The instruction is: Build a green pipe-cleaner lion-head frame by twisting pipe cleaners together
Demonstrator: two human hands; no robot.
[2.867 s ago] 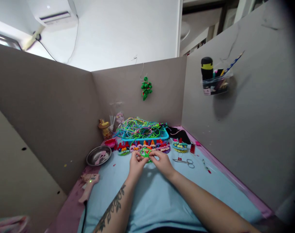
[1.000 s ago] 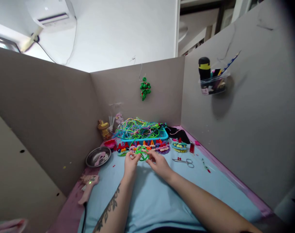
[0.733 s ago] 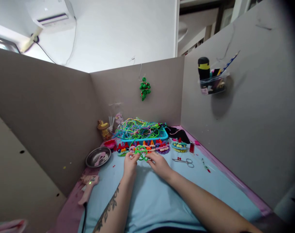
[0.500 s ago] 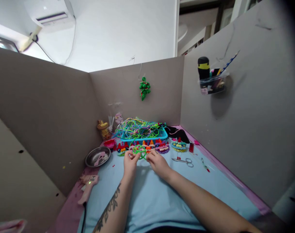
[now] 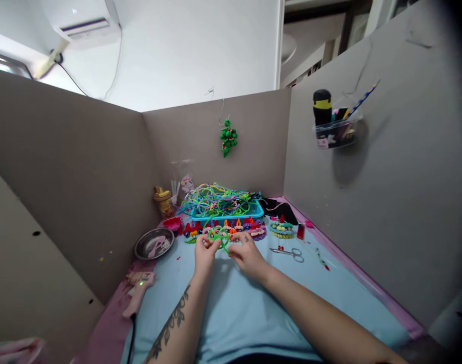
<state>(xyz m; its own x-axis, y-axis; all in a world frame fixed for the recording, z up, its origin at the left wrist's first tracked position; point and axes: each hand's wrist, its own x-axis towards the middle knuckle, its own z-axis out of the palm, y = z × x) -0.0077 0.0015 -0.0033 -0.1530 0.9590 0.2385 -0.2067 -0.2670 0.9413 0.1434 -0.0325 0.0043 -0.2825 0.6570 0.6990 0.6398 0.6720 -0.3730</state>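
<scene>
A bright green cord (image 5: pixel 219 233), looped on itself in a loose knot, is held up between my hands over the blue cloth. My left hand (image 5: pixel 207 251) pinches the loops between thumb and fingertips. My right hand (image 5: pixel 247 254) grips a strand of the same cord at the right, its fingertips closed. Right behind the cord stands a row of colourful braided cord pieces (image 5: pixel 193 230) in red, orange and purple. A blue basket (image 5: pixel 226 219) heaped with tangled cords (image 5: pixel 215 199) lies farther back.
Scissors (image 5: pixel 291 254) and a teal-and-yellow braided piece (image 5: pixel 281 229) lie on the right. On the left are a metal bowl (image 5: pixel 143 247) with small white beads and a pink glue gun (image 5: pixel 139 296) with a black cable. Grey panels (image 5: pixel 215 167) enclose the table.
My right hand has shifted slightly down, drawing out a strand at the lower right of the loops. My left hand keeps its pinch. The view has turned slightly.
</scene>
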